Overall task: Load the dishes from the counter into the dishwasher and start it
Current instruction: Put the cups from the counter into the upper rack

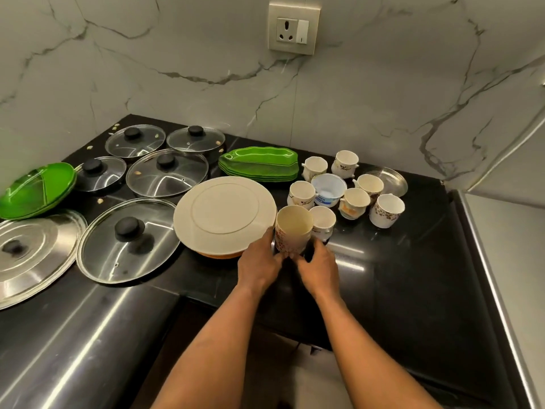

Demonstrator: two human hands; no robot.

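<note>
On counter [398,261] | left hand [259,264], right hand [320,265] grip patterned mug [293,231] | tub [328,190] label unreadable

Left hand [259,264] and right hand [320,268] around patterned mug [293,231]

A white-grey marble wall [206,69] with dark veins fills the upper half, from nine o'clock round to three. At twelve o'clock it carries a square socket plate [294,28], with a white switch [302,31] on the plate's right side. Small pale scraps [90,147] lie at ten o'clock near the wall's foot; what they are I cannot tell. At three o'clock there is a grey matt panel [507,231].
</note>
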